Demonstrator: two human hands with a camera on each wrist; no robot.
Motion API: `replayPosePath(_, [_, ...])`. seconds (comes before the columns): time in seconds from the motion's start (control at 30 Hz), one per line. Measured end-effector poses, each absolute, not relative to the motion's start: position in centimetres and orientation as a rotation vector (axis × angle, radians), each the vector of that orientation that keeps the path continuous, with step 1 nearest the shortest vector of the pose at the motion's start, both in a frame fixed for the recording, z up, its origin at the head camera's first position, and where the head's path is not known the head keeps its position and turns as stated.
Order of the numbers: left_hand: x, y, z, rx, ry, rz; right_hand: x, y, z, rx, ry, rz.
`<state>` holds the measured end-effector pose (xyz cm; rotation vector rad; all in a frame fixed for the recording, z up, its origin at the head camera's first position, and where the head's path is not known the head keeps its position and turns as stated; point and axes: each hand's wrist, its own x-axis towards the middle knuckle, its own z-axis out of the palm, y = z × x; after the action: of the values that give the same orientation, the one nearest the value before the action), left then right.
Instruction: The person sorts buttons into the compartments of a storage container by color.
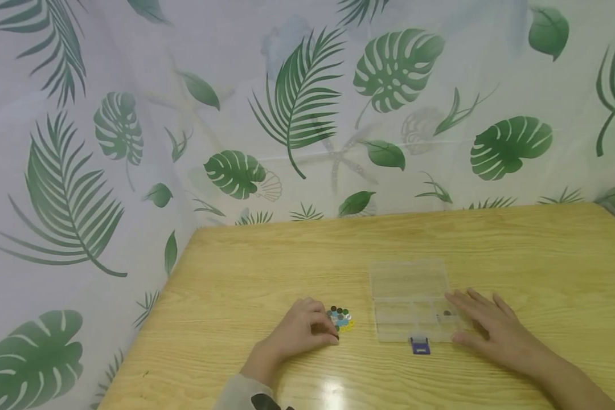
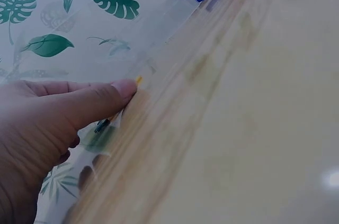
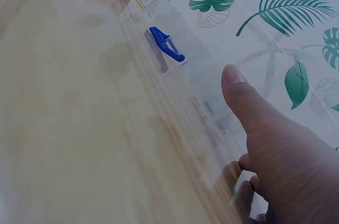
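A pile of small round discs [image 1: 341, 317] in black, grey, green, blue and yellow lies on the table. At its near left edge my left hand [image 1: 299, 332] pinches a dark disc [image 1: 336, 337] between thumb and fingertips. To the right, a clear plastic compartment box [image 1: 392, 331] stands with its lid laid back and a blue latch [image 1: 420, 345] hanging at the front. One dark disc [image 1: 447, 312] sits in its right-hand compartment. My right hand [image 1: 497, 336], holding nothing, is at the box's right side with fingers extended; in the right wrist view its thumb [image 3: 241, 94] is raised.
The wood-grain table [image 1: 246, 267] stretches out on all sides of the box and discs. Behind and to the left hangs a white cloth [image 1: 225, 119] printed with green leaves, meeting the table's edges.
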<state>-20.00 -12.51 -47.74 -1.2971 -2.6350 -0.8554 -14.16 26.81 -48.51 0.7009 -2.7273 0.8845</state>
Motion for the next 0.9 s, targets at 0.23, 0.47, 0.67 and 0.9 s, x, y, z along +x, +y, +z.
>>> replayPosePath(0.23, [-19.8, -11.9, -47.6, -1.316, -2.645, -0.748, -14.2, 26.9, -48.6, 0.71, -2.727, 0.884])
replayPosePath(0.47, [-19.5, -11.5, -47.0, -1.314, -2.693, -0.72, -14.2, 26.9, -48.6, 0.702, -2.723, 0.868])
replayPosePath(0.67, [-19.1, -11.1, -46.8, -1.341, -2.661, -0.662, -14.1, 26.9, -48.5, 0.701, -2.727, 0.871])
replayPosePath(0.9, [-19.1, -10.8, -46.7, -1.345, -2.629, -0.593, -14.2, 26.9, -48.5, 0.692, -2.736, 0.885])
